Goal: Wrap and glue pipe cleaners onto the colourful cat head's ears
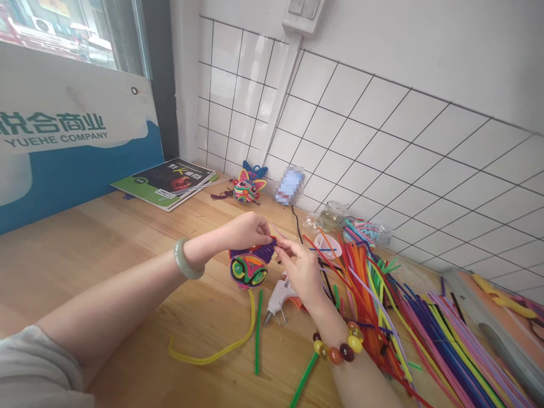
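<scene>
My left hand (249,229) and my right hand (300,266) meet above a colourful pipe-cleaner figure (250,267) on the wooden table (106,249). Both hands pinch a purple pipe cleaner (268,247) at the top of the figure, fingers closed. A green bangle sits on my left wrist and a beaded bracelet (338,345) on my right. A white glue gun (278,297) lies just below my right hand. A yellow pipe cleaner (216,354) and a green one (258,331) lie on the table in front of the figure.
A large heap of coloured pipe cleaners (408,317) spreads to the right. A finished figure (246,187) and a blurred phone (289,186) stand by the tiled wall. A magazine (170,181) lies at the back left, under a blue and white sign (55,130).
</scene>
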`<state>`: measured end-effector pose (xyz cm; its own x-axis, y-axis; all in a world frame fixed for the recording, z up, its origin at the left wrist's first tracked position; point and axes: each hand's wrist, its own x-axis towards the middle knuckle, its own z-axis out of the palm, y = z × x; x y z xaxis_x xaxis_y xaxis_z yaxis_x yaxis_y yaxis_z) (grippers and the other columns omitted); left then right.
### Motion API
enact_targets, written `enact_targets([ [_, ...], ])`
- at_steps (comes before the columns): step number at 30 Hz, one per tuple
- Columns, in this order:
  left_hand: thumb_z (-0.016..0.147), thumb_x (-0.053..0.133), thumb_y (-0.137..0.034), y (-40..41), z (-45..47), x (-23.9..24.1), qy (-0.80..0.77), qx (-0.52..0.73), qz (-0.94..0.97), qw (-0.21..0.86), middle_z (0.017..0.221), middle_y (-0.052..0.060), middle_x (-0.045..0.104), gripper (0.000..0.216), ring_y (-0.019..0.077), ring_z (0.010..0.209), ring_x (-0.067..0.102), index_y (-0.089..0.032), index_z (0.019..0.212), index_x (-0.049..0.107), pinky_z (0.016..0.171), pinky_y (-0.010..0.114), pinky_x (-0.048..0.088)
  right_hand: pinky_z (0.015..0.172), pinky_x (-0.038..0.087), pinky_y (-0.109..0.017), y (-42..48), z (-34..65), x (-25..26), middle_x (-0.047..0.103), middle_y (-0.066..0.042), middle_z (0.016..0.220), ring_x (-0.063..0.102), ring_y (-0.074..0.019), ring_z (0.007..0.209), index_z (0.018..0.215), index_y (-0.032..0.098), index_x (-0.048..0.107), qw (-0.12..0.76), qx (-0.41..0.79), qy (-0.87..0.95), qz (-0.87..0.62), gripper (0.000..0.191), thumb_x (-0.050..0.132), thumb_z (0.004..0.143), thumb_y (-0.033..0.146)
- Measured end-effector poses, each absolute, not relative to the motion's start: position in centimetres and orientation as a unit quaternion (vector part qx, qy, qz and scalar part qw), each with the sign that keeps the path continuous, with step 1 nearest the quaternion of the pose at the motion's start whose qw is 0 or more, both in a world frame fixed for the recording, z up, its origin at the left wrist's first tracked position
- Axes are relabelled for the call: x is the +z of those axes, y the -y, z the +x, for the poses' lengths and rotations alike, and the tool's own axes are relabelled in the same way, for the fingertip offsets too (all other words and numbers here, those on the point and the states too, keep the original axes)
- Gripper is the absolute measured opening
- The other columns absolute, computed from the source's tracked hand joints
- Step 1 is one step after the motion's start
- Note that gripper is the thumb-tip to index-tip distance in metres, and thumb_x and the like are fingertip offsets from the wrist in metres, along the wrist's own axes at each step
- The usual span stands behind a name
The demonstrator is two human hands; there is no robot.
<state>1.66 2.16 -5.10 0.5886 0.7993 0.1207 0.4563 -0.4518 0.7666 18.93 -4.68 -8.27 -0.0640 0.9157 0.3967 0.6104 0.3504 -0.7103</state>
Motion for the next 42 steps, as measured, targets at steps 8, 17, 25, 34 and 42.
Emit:
enact_targets([
  [8,0.069,0.056,-0.029,-2.14,1.67,-5.08,-0.387,0.246,0.814,0.358,0.067,0.002,0.067,0.017,0.0120,0.058,0.059,-0.014,0.074,0.061,0.049,0.019,0.039,0.056,0.051,-0.026,4.51,18.69,-8.38,0.069,-0.005,0.076,0.063,-0.0155,0.062,0.102,0.019,0.065,0.445,0.187,0.693,-0.535,0.025,0.053,0.081,0.027],
  [17,0.069,0.056,-0.028,-2.13,1.75,-5.08,-0.386,0.254,0.813,0.354,0.066,0.001,0.067,0.015,0.0115,0.057,0.059,-0.014,0.072,0.060,0.049,0.019,0.040,0.060,0.051,-0.028,4.43,18.68,-8.60,0.070,-0.005,0.076,0.063,-0.0161,0.063,0.099,0.017,0.067,0.464,0.191,0.686,-0.527,0.024,0.055,0.080,0.026],
  [25,0.068,0.056,-0.027,-2.07,1.72,-4.99,-0.386,0.254,0.812,0.357,0.064,0.000,0.066,0.013,0.0103,0.055,0.057,-0.015,0.070,0.060,0.048,0.018,0.039,0.064,0.051,-0.029,4.30,18.68,-8.76,0.068,-0.005,0.083,0.063,-0.0158,0.066,0.097,0.018,0.068,0.475,0.194,0.686,-0.515,0.022,0.055,0.080,0.025],
  [34,0.069,0.055,-0.033,-2.21,1.65,-5.12,-0.384,0.247,0.815,0.357,0.065,0.002,0.066,0.020,0.0126,0.057,0.059,-0.015,0.075,0.062,0.048,0.019,0.039,0.060,0.051,-0.029,4.40,18.47,-8.75,0.068,-0.007,0.087,0.061,-0.0152,0.063,0.097,0.019,0.069,0.483,0.194,0.684,-0.511,0.023,0.054,0.081,0.027],
  [42,0.074,0.049,-0.036,-2.17,1.17,-4.36,-0.362,0.233,0.829,0.357,0.063,0.000,0.062,0.025,0.0102,0.054,0.052,-0.014,0.074,0.062,0.049,0.019,0.038,0.061,0.050,-0.029,4.43,18.45,-8.52,0.067,-0.005,0.078,0.059,-0.0153,0.062,0.095,0.019,0.070,0.487,0.185,0.683,-0.512,0.023,0.053,0.081,0.025],
])
